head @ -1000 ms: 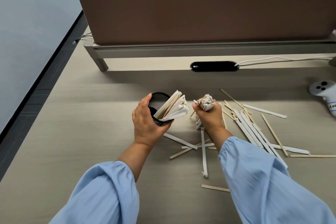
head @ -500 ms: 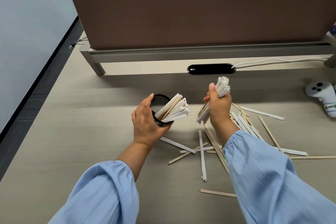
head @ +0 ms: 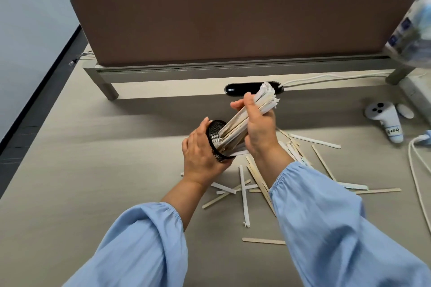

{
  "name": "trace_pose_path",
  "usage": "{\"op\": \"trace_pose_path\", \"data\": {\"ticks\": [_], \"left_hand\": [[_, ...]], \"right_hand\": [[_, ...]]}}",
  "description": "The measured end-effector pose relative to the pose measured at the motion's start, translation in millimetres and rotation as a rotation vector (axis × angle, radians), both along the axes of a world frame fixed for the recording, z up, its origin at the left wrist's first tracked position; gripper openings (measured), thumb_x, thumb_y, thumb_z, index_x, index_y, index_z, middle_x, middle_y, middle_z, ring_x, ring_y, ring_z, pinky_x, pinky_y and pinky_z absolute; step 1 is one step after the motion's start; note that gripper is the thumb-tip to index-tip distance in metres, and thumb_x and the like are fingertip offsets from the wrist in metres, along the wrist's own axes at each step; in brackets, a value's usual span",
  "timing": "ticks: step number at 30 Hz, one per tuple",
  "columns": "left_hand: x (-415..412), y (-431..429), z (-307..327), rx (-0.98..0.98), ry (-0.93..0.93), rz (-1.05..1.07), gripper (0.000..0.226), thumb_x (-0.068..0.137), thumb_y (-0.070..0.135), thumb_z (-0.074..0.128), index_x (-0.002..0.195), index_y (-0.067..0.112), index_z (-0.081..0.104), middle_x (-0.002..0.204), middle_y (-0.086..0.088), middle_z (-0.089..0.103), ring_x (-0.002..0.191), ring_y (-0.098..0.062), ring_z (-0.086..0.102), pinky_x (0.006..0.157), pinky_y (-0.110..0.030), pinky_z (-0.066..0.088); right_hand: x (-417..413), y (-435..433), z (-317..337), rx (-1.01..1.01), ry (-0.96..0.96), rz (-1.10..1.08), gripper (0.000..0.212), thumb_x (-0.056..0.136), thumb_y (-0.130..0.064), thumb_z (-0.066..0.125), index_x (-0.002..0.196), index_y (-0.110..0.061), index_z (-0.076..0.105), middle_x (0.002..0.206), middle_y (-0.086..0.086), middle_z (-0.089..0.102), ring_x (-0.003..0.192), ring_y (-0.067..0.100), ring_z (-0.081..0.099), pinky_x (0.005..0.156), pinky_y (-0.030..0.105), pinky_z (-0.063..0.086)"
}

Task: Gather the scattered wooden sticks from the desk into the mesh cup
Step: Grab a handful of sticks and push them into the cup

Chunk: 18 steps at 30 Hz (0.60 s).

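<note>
My left hand (head: pixel 200 156) grips a black mesh cup (head: pixel 215 131), tilted with its mouth toward the right. My right hand (head: pixel 260 129) is closed around a bundle of wooden sticks (head: pixel 261 102), some wrapped in white paper. The bundle's lower ends reach into the cup's mouth; its upper ends stick out above my fist. Several loose sticks (head: pixel 243 196) lie scattered on the desk (head: pixel 93 170) below and to the right of my hands. One single stick (head: pixel 263 241) lies nearest me.
A brown desk divider (head: pixel 233 23) on a grey base closes off the far side, and a person sits behind it. A white controller (head: pixel 384 121) and white cables (head: pixel 417 170) lie at the right. A black cable port (head: pixel 240 89) sits under the divider.
My right hand lifted its bundle off the desk, swung left and brought the lower ends into the cup's mouth. My left hand kept the cup tilted in place.
</note>
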<state>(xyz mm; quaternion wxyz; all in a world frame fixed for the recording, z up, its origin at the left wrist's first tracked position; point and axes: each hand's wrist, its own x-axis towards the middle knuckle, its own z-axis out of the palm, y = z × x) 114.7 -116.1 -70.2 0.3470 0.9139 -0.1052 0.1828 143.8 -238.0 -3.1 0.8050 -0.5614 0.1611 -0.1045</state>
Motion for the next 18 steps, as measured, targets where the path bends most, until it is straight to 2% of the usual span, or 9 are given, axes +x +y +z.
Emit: {"op": "trace_pose_path", "data": {"ticks": [4,6,8,9,11,13,14,15,18], "left_hand": [[-5.0,-10.8,2.9,-0.017,-0.005,0.019,0.097,0.052,0.054,0.064,0.131,0.015,0.025,0.122,-0.009,0.055,0.11,-0.024,0.048,0.091,-0.034,0.026],[-7.2,-17.0,6.2,-0.038,-0.004,0.027,0.096,0.052,0.059,0.06,0.13,0.015,0.025,0.121,-0.009,0.056,0.108,-0.025,0.049,0.091,-0.038,0.029],[-8.2,-20.4,8.1,-0.07,-0.001,0.043,0.096,0.051,0.059,0.059,0.129,0.016,0.024,0.121,-0.01,0.056,0.109,-0.028,0.051,0.091,-0.041,0.032],[-8.3,-20.6,8.6,-0.09,0.004,0.052,0.096,0.051,0.058,0.06,0.13,0.017,0.024,0.122,-0.011,0.055,0.11,-0.029,0.052,0.092,-0.042,0.033],[-8.7,-20.7,9.4,-0.124,0.008,0.061,0.096,0.052,0.057,0.062,0.131,0.016,0.024,0.124,-0.013,0.053,0.111,-0.031,0.051,0.093,-0.042,0.033],[-10.6,-22.4,11.9,-0.164,0.003,0.042,0.097,0.053,0.055,0.064,0.132,0.011,0.027,0.126,-0.016,0.051,0.112,-0.031,0.049,0.095,-0.042,0.033],[-12.0,-24.4,14.0,-0.184,0.003,0.022,0.097,0.054,0.054,0.066,0.132,0.01,0.028,0.126,-0.016,0.05,0.113,-0.031,0.048,0.096,-0.042,0.034],[-13.4,-27.1,16.1,-0.197,0.003,0.004,0.096,0.055,0.053,0.066,0.132,0.012,0.026,0.126,-0.017,0.05,0.113,-0.03,0.048,0.097,-0.041,0.035],[-14.4,-32.6,16.2,-0.186,0.019,-0.013,0.094,0.055,0.052,0.065,0.132,0.017,0.023,0.126,-0.017,0.05,0.113,-0.029,0.048,0.096,-0.041,0.037]], "right_hand": [[-7.1,-1.5,5.1,-0.239,0.034,0.095,0.026,0.09,-0.025,0.06,0.069,-0.012,0.067,0.071,0.0,0.063,0.068,0.006,0.058,0.071,0.022,0.048],[-9.4,-3.9,6.8,-0.511,0.055,0.143,0.025,0.083,-0.031,0.065,0.078,-0.008,0.069,0.071,-0.001,0.062,0.075,0.011,0.06,0.08,0.031,0.049],[-10.3,-9.6,8.8,-0.857,0.114,0.129,0.027,0.079,-0.037,0.067,0.09,-0.013,0.07,0.079,-0.005,0.063,0.096,0.017,0.056,0.097,0.036,0.039],[-11.1,-13.1,11.2,-0.926,0.138,0.113,0.027,0.077,-0.04,0.068,0.091,-0.017,0.07,0.086,-0.003,0.065,0.103,0.018,0.054,0.1,0.036,0.036],[-11.2,-25.6,12.3,-0.756,0.149,0.138,0.021,0.071,-0.042,0.071,0.083,-0.025,0.07,0.091,0.002,0.07,0.1,0.02,0.061,0.097,0.04,0.044],[-15.7,-37.0,11.9,-0.318,0.125,0.187,0.004,0.077,-0.025,0.072,0.077,-0.023,0.068,0.084,0.004,0.069,0.078,0.015,0.067,0.079,0.035,0.052],[-19.2,-40.7,8.9,-0.151,0.114,0.198,0.006,0.081,-0.016,0.07,0.079,-0.022,0.067,0.087,0.004,0.068,0.073,0.01,0.066,0.073,0.029,0.052],[-22.0,-44.0,2.5,-0.079,0.112,0.212,0.007,0.083,-0.013,0.067,0.082,-0.02,0.068,0.096,0.004,0.066,0.077,0.008,0.065,0.074,0.026,0.052],[-31.7,-43.9,-6.2,-0.121,0.082,0.355,0.012,0.087,-0.013,0.063,0.093,-0.021,0.07,0.117,0.001,0.06,0.104,0.015,0.061,0.093,0.029,0.051]]}}
